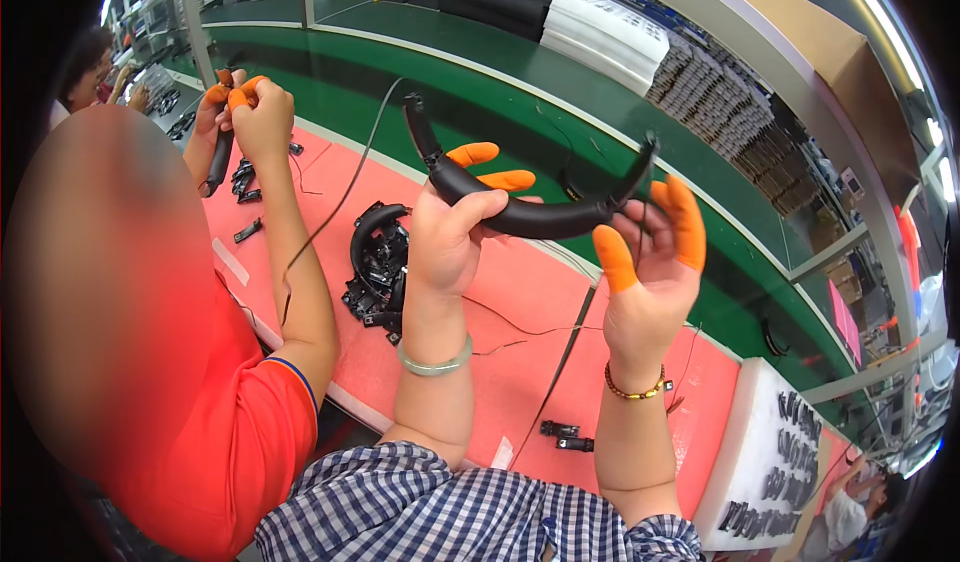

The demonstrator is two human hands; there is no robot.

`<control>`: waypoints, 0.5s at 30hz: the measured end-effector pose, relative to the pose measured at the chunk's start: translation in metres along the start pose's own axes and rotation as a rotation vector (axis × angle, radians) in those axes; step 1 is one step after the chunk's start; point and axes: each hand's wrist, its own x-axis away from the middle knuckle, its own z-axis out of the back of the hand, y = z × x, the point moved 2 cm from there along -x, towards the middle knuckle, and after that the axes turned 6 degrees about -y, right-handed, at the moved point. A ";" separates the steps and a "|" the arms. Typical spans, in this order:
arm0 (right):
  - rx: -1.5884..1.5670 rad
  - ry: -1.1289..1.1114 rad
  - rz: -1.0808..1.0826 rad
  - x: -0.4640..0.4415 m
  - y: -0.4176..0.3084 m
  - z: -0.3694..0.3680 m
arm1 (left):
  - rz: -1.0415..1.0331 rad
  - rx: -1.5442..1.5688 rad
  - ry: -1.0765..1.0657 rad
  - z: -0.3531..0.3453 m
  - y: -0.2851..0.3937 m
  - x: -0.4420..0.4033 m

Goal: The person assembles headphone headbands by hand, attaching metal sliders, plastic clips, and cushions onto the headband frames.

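Note:
A curved black headphone headband (545, 220) is held up in front of me, both narrow ends pointing upward. My left hand (450, 237) grips its left part between thumb and fingers, two of them in orange finger covers. At the band's right end is my right hand (650, 272), thumb and covered fingers spread apart; its bare fingers are at the underside by a thin wire. Whether they press on the band is hard to see. Below my left hand, a heap of black headphone parts (380, 262) lies on the pink mat (520, 312).
A co-worker in a red shirt (225, 412) sits at left, holding a black part. Small black pieces (567, 436) and loose wires lie on the mat. A white foam tray (735, 462) with rows of black parts stands right. Beyond runs a green conveyor surface (470, 47).

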 end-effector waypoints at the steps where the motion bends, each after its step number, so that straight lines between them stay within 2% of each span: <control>1: 0.156 0.013 0.120 0.002 -0.002 0.003 | 0.000 -0.002 0.000 0.002 0.001 -0.001; 4: 0.451 0.121 0.574 0.015 -0.017 0.010 | -0.041 -0.102 0.103 0.006 0.006 -0.003; 6: 0.583 -0.220 0.596 0.023 -0.035 0.007 | -0.088 -0.099 0.169 0.005 0.007 -0.003; 7: 0.611 -0.332 0.523 0.020 -0.043 -0.006 | -0.086 -0.101 0.168 0.004 0.006 -0.002; 10: 0.754 -0.489 0.514 0.012 -0.025 -0.030 | -0.104 -0.029 0.168 0.004 0.004 -0.003; 14: 0.896 -0.504 0.496 0.007 -0.036 -0.033 | -0.125 -0.056 0.155 0.002 0.004 -0.002; 15: 0.938 -0.612 0.445 0.007 -0.036 -0.036 | -0.120 -0.070 0.143 0.002 0.005 -0.002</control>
